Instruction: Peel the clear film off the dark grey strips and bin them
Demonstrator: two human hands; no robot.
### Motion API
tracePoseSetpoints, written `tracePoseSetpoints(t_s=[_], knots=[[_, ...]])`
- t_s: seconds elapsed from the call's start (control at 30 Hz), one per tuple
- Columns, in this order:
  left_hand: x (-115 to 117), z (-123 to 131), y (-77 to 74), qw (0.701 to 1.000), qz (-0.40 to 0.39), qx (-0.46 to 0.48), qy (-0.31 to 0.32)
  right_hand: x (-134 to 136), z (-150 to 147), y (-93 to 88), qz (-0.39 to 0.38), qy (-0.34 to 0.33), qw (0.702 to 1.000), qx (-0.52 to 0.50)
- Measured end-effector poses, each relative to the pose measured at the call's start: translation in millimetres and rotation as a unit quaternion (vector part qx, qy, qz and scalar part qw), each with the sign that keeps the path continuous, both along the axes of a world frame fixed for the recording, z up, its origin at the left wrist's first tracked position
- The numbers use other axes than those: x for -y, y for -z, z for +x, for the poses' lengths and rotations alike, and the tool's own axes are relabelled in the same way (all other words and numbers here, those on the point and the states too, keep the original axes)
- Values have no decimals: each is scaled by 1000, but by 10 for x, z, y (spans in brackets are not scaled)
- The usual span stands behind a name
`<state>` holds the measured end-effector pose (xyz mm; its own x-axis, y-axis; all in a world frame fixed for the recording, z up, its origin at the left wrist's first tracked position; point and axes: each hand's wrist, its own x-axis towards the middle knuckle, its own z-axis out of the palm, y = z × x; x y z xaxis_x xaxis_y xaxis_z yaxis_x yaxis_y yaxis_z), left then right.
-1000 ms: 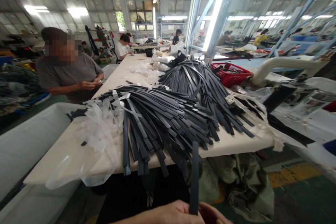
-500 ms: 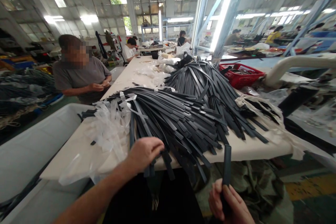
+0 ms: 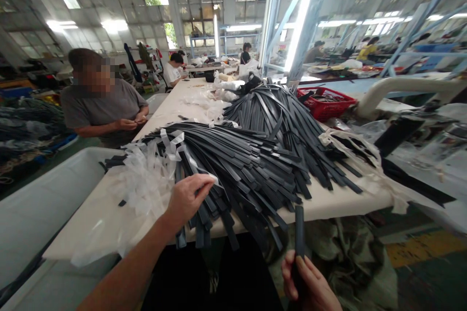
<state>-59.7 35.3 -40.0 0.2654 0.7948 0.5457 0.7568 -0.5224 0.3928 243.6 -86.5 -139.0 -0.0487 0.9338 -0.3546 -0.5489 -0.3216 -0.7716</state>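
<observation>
My left hand [image 3: 187, 200] is closed in a pinch over the near end of a fanned pile of dark strips [image 3: 237, 155]. Between its fingertips is the end of a translucent white plastic strip [image 3: 212, 178], which trails back over the pile. Lower right, my right hand [image 3: 310, 279] grips a single dark flat strip [image 3: 299, 233], held upright just off the table's front edge. A heap of loose translucent plastic strips [image 3: 142, 180] lies left of the pile.
A second pile of dark strips [image 3: 270, 107] lies behind, near a red basket [image 3: 324, 104]. The pale table [image 3: 83, 238] has a white bin [image 3: 73, 180] on its left. A co-worker [image 3: 102, 107] sits across at the left. White fabric ties [image 3: 350, 143] lie at the right.
My left hand has risen from the pile's front edge and now pinches a plastic strip. My right hand still holds its dark strip. The view has shifted slightly.
</observation>
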Motion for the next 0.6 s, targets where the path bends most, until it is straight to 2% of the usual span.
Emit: tracePoseSetpoints(t_s=[0.07, 0.13, 0.27, 0.33, 0.4, 0.47, 0.6], knots=[[281, 137, 78, 994, 72, 53, 69, -129, -96, -130, 42, -50, 998, 16], [530, 231, 155, 987, 98, 70, 105, -269, -219, -244, 80, -123, 989, 28], [874, 281, 252, 983, 91, 94, 133, -537, -508, -393, 105, -294, 950, 0], [968, 250, 251, 982, 83, 111, 125, -653, -652, -447, 109, -351, 929, -34], [1019, 202, 220, 985, 82, 118, 100, -759, -777, -501, 115, -379, 917, -53], [1045, 152, 173, 987, 89, 108, 82, -860, -872, -550, 123, -377, 916, -58], [1075, 109, 109, 990, 67, 82, 97, -1025, -969, -604, 134, -398, 906, -52]])
